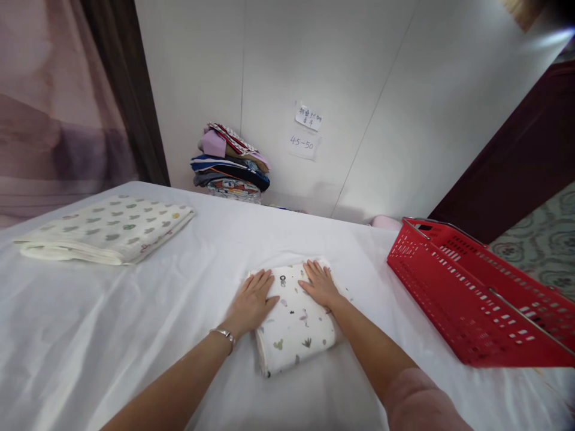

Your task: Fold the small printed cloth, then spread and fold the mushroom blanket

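A small folded white cloth (294, 326) with little printed animals and plants lies on the white-covered table (135, 335). My left hand (251, 301) rests flat on the cloth's left side, fingers stretched out; a thin bracelet circles that wrist. My right hand (320, 284) lies flat on the cloth's far right corner, fingers spread. Neither hand grips anything.
A larger folded cloth with a leaf print (108, 229) lies at the table's far left. A red plastic basket (476, 287) stands at the right edge. A stack of folded clothes (231, 164) sits against the white wall, under two paper notes (305, 129).
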Tool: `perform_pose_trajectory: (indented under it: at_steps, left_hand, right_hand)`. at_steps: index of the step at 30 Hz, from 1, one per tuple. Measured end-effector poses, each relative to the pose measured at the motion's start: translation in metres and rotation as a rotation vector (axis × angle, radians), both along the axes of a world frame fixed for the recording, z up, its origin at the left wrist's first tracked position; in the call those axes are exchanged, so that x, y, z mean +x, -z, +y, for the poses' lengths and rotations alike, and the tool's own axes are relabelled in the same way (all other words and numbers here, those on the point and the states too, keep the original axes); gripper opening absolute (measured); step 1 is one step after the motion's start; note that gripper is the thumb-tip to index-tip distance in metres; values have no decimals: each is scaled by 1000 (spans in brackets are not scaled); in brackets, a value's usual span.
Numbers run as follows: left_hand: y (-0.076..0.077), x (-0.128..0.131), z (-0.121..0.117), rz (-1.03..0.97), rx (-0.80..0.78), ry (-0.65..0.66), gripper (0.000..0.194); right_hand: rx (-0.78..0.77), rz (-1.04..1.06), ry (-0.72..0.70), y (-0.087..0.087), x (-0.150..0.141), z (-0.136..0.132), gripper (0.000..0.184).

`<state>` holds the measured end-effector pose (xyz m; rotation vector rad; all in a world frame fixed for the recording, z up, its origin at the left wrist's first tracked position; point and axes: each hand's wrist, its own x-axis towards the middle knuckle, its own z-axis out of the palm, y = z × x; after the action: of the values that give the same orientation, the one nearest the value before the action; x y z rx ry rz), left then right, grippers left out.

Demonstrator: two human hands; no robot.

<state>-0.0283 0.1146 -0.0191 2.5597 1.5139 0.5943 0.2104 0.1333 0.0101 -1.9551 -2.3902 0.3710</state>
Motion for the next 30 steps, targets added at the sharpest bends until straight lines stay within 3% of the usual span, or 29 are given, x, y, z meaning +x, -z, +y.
perform_pose_trajectory:
  at_steps: [4, 8, 14, 22, 26, 30]
  left_hand:
    - [-6, 1, -1, 0, -23, 3, 53]
    - [-9, 0, -3, -9, -48, 1, 52]
    - [-6, 0, 0, -5, -52, 5, 54]
    - [-22, 1, 6, 29, -82, 82, 53]
    - [-29, -5, -6, -67, -165, -28, 56]
    - [-29, -17, -32, -277, -248, -134, 54]
  right_hand:
    - [-38, 82, -2, -6, 7, 3, 64]
    - [92, 111, 178, -10, 27, -5, 58]
    - [55, 152, 393, -9, 60, -34, 63]
    - [36, 4, 482, -1, 58, -77, 61]
    - [21, -62, 485, 0, 57, -88, 59]
    - [-8, -82, 490, -2, 57, -86, 59]
